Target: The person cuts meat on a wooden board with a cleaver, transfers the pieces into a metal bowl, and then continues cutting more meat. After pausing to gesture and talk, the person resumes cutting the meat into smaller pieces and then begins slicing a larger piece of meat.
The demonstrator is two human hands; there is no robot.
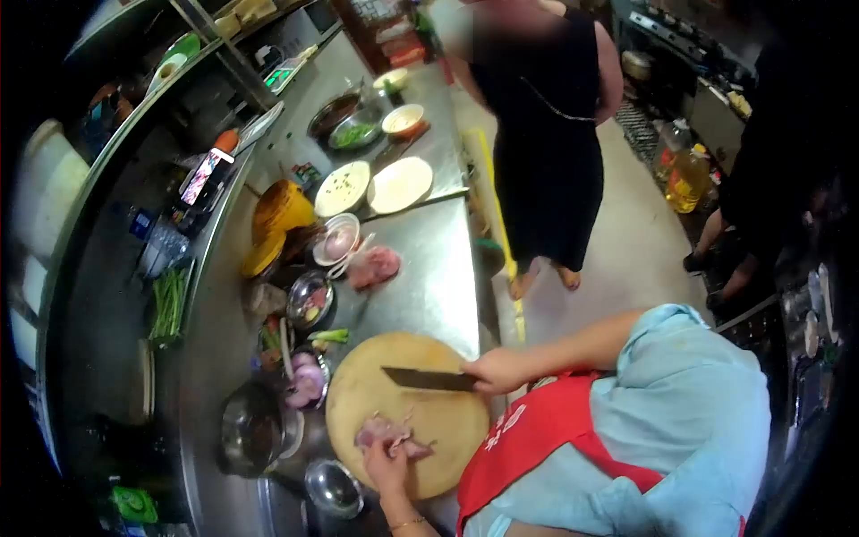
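A round wooden chopping board lies on the steel counter. My right hand is closed round the handle of a cleaver, whose dark blade extends leftward over the upper part of the board. Lower on the board, pieces of pale pink raw meat lie in a small heap. The fingers of my left hand are pinched together on the meat's near side. A gap of bare board separates the blade from the meat.
Left of the board are a bowl of purple onions, a steel bowl and a dark pot. Bagged meat lies farther up the counter. A person in black stands in the aisle; another person is at right.
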